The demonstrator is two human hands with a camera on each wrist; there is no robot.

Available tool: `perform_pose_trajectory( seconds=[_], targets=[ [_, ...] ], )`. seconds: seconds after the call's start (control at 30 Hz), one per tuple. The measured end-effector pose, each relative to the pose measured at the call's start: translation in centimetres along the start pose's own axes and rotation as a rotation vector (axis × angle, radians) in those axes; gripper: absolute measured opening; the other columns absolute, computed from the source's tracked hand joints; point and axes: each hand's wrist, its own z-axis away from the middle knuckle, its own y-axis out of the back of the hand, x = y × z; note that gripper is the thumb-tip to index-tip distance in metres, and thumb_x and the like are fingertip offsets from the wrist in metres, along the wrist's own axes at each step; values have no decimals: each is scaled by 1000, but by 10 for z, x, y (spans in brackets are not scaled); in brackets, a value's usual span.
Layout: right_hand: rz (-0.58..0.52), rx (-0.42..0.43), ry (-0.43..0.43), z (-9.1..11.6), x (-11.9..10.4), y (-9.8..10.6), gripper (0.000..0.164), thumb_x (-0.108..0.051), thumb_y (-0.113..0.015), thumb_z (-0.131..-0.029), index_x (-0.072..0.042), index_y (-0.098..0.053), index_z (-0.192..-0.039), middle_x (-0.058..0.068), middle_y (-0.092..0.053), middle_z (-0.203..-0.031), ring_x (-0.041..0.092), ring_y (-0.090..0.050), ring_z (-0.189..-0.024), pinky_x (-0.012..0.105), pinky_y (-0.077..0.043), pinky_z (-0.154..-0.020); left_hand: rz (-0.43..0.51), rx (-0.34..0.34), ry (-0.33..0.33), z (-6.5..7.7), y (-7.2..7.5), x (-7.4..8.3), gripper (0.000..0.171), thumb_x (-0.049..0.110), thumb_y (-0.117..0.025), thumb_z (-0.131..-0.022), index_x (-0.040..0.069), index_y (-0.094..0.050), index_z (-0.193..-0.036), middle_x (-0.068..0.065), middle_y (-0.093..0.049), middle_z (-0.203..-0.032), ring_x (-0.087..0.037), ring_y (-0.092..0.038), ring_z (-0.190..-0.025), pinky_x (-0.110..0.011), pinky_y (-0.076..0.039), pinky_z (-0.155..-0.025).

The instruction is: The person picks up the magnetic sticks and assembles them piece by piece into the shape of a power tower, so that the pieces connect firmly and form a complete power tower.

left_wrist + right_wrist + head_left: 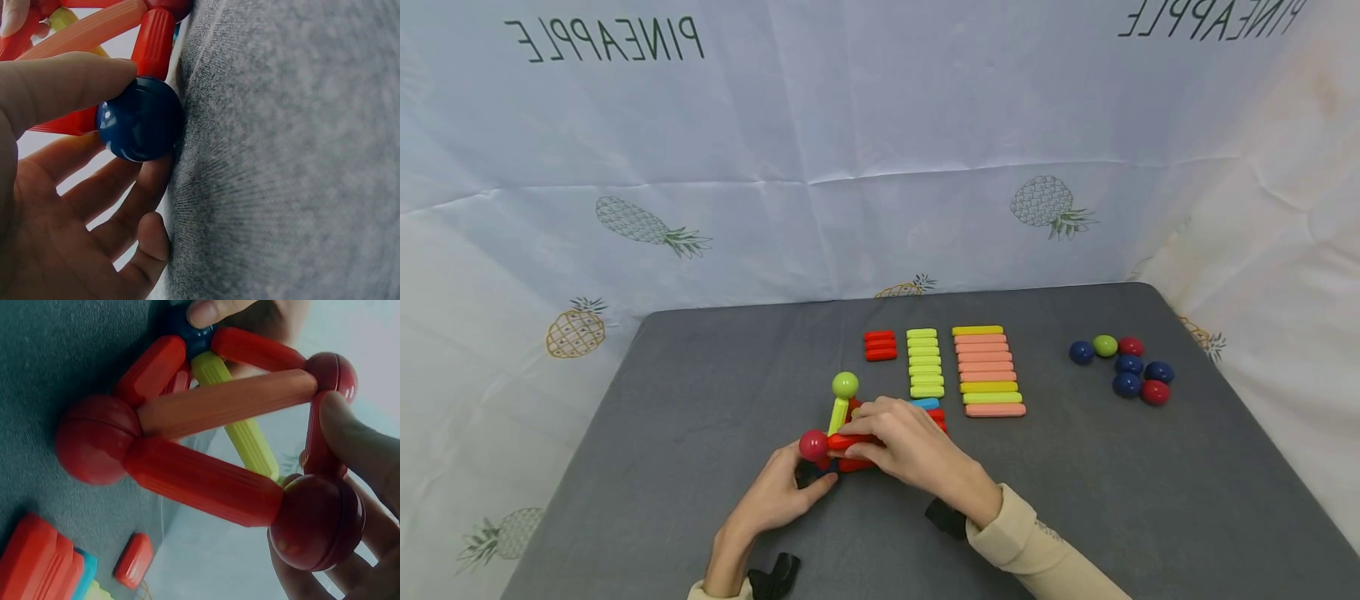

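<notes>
A frame of magnetic rods and balls stands on the grey table before me. Low on its near side, my left hand (777,496) holds a blue ball (141,119), thumb on top and fingers around its far side. My right hand (912,440) pinches an upper red rod (315,439), which runs between two red balls, one of them the nearer red ball (317,522). A salmon rod (228,403) slants up from a red ball (97,439) at table level. Behind, a lime rod (838,415) reaches a green ball (845,384). My right hand hides part of the frame in the head view.
Beyond the frame lie short red rods (880,345), a column of lime rods (924,361) and longer salmon and yellow rods (986,367). A blue rod (925,403) and more red rods sit just past my right hand. Loose balls (1129,364) cluster at the right.
</notes>
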Motion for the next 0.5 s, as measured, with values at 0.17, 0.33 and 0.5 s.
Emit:
perform_pose_trajectory(
  seconds=[0.17,0.33,0.5],
  targets=[
    [-64,-18,12,-3,5,7,28,-26,-79,-90,-14,-78,-116,-2,-76,-103,9,-62,-86,18,-51,-72,9,0,6,1,0,1,33,15,-75,-93,10,-66,-124,-5,-74,-117,-16,-70,-101,-29,-57,-89],
    [-89,84,-62,-22,28,20,28,-24,-78,-92,-11,-77,-116,2,-78,-105,14,-70,-88,26,-57,-74,26,-11,24,1,1,2,29,18,-74,-94,11,-66,-122,-3,-73,-113,-12,-68,-97,-29,-55,-85],
    [91,45,-200,-55,65,18,28,-13,-74,-94,-8,-75,-122,11,-75,-116,27,-68,-100,36,-58,-81,27,-5,34,1,2,1,29,18,-74,-94,11,-66,-121,-2,-73,-112,-11,-66,-96,-29,-55,-85]
  ],
)
